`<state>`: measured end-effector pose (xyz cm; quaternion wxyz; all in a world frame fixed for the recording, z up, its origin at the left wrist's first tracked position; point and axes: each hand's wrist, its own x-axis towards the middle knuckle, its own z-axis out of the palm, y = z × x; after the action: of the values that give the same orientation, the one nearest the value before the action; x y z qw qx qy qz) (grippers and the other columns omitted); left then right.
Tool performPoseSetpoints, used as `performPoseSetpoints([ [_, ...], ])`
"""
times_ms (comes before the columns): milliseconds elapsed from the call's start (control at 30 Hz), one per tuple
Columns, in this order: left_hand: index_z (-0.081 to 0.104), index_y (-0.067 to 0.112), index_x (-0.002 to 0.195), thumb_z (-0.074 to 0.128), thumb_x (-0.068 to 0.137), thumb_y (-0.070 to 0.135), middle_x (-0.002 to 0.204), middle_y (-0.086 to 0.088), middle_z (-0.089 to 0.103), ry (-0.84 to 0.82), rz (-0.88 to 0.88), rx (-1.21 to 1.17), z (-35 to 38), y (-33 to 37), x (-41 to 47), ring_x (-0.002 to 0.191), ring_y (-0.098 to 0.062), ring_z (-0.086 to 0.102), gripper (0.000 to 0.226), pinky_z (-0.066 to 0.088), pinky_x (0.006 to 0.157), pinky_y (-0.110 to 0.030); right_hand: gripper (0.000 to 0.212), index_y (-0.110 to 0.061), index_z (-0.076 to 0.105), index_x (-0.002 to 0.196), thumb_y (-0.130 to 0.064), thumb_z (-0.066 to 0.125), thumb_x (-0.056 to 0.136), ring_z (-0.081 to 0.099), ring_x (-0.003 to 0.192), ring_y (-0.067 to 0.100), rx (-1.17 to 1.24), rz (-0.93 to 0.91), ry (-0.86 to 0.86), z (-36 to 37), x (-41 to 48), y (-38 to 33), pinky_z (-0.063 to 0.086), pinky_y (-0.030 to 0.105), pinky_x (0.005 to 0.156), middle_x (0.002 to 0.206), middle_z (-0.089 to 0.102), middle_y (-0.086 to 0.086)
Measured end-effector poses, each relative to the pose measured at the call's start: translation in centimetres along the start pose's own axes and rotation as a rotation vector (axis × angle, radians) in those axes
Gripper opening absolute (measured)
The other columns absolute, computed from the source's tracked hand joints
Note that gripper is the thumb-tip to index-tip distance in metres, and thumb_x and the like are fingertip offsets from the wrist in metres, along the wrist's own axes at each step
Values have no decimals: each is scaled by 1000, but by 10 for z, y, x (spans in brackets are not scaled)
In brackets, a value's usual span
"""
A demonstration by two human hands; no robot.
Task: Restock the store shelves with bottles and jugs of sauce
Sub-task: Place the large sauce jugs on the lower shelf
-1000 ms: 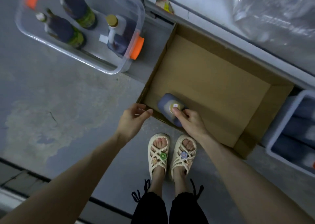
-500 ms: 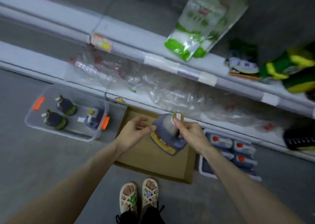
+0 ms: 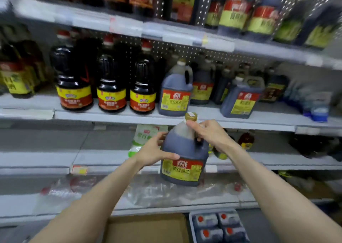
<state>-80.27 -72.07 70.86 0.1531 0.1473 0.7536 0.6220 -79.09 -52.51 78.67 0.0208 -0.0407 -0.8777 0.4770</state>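
Observation:
I hold a dark sauce jug (image 3: 183,161) with a gold cap and a red and yellow label upright in front of the shelves. My right hand (image 3: 209,134) grips its neck and handle from the right. My left hand (image 3: 153,151) holds its left side, thumb across the front. On the shelf (image 3: 203,116) just above stand two like jugs (image 3: 175,92), with a gap between them (image 3: 240,98).
Three round dark bottles (image 3: 111,87) stand left of the jugs. More bottles fill the top shelf (image 3: 235,11). Below me lie an open cardboard box (image 3: 148,228) and a tray of red-capped jugs (image 3: 218,226). Crumpled clear plastic (image 3: 157,192) covers the low shelf.
I lifted the jug out of the cardboard box on the floor and raised it to shelf height. My left hand moved onto its side. My view swung up from the floor to the shelves.

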Motion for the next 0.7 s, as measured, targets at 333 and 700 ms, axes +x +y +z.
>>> performPoseSetpoints([
  [333, 51, 18, 122, 95, 42, 30, 114, 10, 63, 3, 164, 103, 36, 118, 59, 103, -4, 61, 92, 52, 83, -18, 42, -19, 50, 48, -28, 80, 76, 44, 44, 0, 110, -169, 48, -127, 24, -48, 32, 16, 47, 45, 50, -12],
  [700, 52, 21, 121, 97, 43, 26, 114, 5, 63, 263, 179, 198, 110, 136, 159, 104, -14, 61, 90, 55, 88, -38, 53, -13, 65, 101, -57, 73, 73, 62, 97, 19, -42, -170, -139, -218, 109, 2, 51, 38, 80, 102, 68, 0],
])
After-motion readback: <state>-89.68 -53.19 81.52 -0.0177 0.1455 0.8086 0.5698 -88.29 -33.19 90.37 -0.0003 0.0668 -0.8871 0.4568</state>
